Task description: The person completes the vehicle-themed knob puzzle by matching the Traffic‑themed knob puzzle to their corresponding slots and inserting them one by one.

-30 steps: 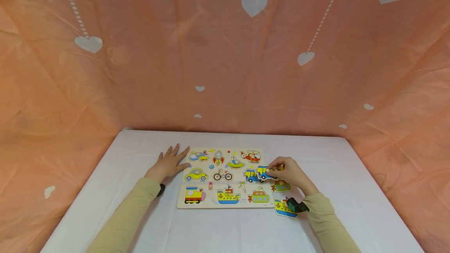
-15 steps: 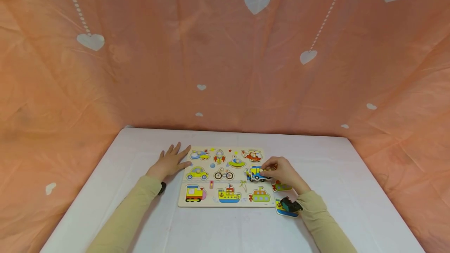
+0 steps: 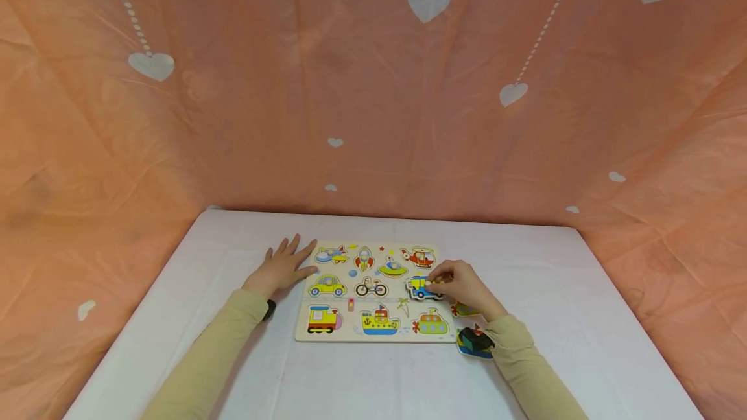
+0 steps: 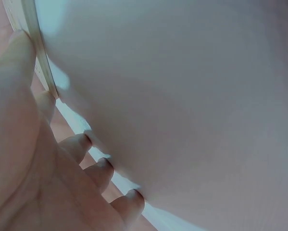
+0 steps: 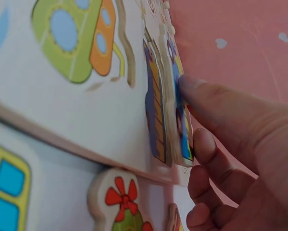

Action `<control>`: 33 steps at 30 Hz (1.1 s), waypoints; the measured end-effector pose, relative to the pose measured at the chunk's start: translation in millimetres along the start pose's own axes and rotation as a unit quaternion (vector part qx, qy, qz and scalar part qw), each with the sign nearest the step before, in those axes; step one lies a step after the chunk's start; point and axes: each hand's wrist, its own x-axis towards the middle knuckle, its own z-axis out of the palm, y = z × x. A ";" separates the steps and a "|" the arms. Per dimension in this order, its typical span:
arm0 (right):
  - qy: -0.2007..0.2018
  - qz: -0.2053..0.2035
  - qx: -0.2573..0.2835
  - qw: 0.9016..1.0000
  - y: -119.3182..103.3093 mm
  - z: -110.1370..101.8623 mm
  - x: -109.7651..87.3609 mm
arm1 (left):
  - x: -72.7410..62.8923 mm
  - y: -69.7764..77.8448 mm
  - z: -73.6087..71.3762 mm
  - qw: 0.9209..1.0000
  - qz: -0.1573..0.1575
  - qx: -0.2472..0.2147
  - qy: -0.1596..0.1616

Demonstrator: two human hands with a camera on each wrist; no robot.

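Observation:
A wooden puzzle board (image 3: 350,336) with printed vehicles lies on the table. My right hand (image 3: 467,285) pinches a blue and yellow bus puzzle piece (image 3: 417,285) between thumb and fingers. In the right wrist view, the bus piece (image 5: 182,130) stands slightly above its matching printed recess (image 5: 156,110), nearly lined up with it. My left hand (image 3: 274,275) lies with fingers spread at the board's left side. The left wrist view shows its thumb (image 4: 23,53) against the board's edge, the other fingertips on the table.
Right of the board lie a loose submarine piece (image 3: 465,310) and a ship piece (image 3: 474,352), partly covered by my right wrist and its black band. A white cloth covers the table (image 3: 362,381). Peach curtains (image 3: 373,115) with white hearts hang behind and at both sides.
My right hand has moved left with the bus piece, from overlapping the right part of the printed bus to over it. The left hand stays in place at the board.

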 end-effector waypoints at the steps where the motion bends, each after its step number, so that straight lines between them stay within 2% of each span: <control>1: 0.000 0.000 0.000 1.000 -0.4 0.3 0.2 | 0.2 -0.2 0.1 1.000 0.001 0.000 0.000; 27: 0.007 0.014 -0.001 1.000 1.6 8.9 3.8 | 0.8 -0.7 0.9 1.000 -0.005 -0.001 -0.001; 33: 0.010 0.006 -0.007 1.000 3.0 10.2 4.7 | 0.8 -0.7 0.8 1.000 -0.005 -0.004 -0.001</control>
